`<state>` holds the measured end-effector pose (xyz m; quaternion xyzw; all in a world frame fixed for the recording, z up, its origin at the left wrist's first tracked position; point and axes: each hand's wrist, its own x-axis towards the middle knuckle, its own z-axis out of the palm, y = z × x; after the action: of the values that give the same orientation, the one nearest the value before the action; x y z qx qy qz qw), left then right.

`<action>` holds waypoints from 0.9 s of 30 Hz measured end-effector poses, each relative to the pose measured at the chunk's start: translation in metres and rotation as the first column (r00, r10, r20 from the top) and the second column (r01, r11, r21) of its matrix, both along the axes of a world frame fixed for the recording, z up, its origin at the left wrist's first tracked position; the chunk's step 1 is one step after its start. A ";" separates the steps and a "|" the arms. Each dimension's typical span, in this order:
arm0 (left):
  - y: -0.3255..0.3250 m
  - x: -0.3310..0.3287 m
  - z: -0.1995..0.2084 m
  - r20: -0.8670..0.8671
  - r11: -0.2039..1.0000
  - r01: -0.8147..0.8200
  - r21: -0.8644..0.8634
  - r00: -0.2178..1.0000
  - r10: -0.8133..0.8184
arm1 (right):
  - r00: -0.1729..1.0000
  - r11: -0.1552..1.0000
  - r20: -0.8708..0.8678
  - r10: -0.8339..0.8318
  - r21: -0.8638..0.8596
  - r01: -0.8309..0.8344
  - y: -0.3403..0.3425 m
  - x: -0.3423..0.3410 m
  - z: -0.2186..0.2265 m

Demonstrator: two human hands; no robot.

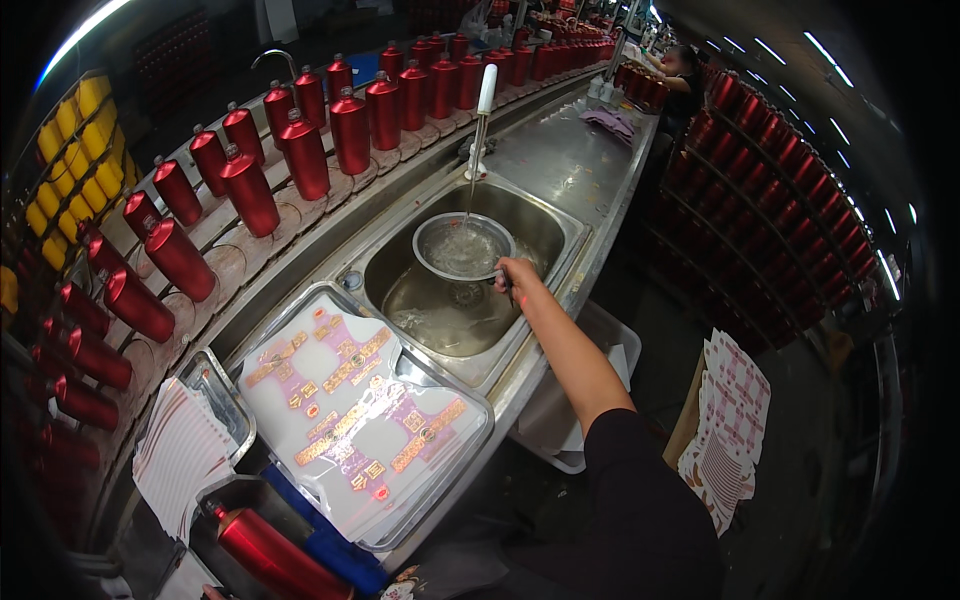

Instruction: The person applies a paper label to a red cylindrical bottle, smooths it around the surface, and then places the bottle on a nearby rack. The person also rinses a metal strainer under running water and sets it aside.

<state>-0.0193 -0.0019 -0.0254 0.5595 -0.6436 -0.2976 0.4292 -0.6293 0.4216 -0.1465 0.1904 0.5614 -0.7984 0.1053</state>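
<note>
Over the sink (440, 330), my right hand (517, 279) is closed around the dark handle of a round metal saucepan (424, 262). Water from the tap (481, 125) runs into the pan and churns there. Shallow water covers the sink floor around the drain. At the lower left edge a sliver of skin, apparently my left hand (212, 592), shows beside a red bottle (275, 550) lying in a dark holder; its fingers are mostly cut off, so its grip is hidden. Left of the sink, a tray (487, 425) carries wet printed label sheets (360, 410).
Red bottles (250, 195) stand in rows on a curved conveyor (300, 225) along the left and back. A stack of label strips (185, 450) lies by the tray. Bottle racks (765, 190) rise at right. A co-worker (680, 75) is at the far end of the metal counter (560, 145).
</note>
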 end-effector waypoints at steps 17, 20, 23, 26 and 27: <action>0.004 -0.001 0.004 -0.029 1.000 -0.010 0.002 1.000 0.010 | 1.000 1.000 -0.006 -0.001 0.015 0.001 0.001 0.002 -0.002; 0.003 0.001 0.003 -0.042 1.000 -0.024 0.015 0.999 0.024 | 1.000 1.000 0.001 0.006 -0.017 -0.006 0.002 0.000 -0.005; 0.002 0.005 -0.001 -0.066 0.999 -0.018 0.034 0.998 0.020 | 1.000 1.000 0.017 0.023 -0.015 -0.023 0.004 -0.002 -0.006; -0.004 0.012 -0.010 -0.049 0.999 -0.015 0.049 0.999 0.018 | 1.000 1.000 0.007 0.017 -0.006 -0.017 0.006 -0.003 -0.006; -0.007 0.014 -0.013 -0.027 0.999 -0.020 0.049 0.999 0.022 | 0.999 0.999 -0.004 0.039 0.019 -0.039 0.006 -0.002 -0.006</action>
<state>-0.0049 -0.0085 -0.0388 0.5724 -0.6243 -0.3162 0.4274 -0.6317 0.4279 -0.1525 0.1784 0.5727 -0.7914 0.1178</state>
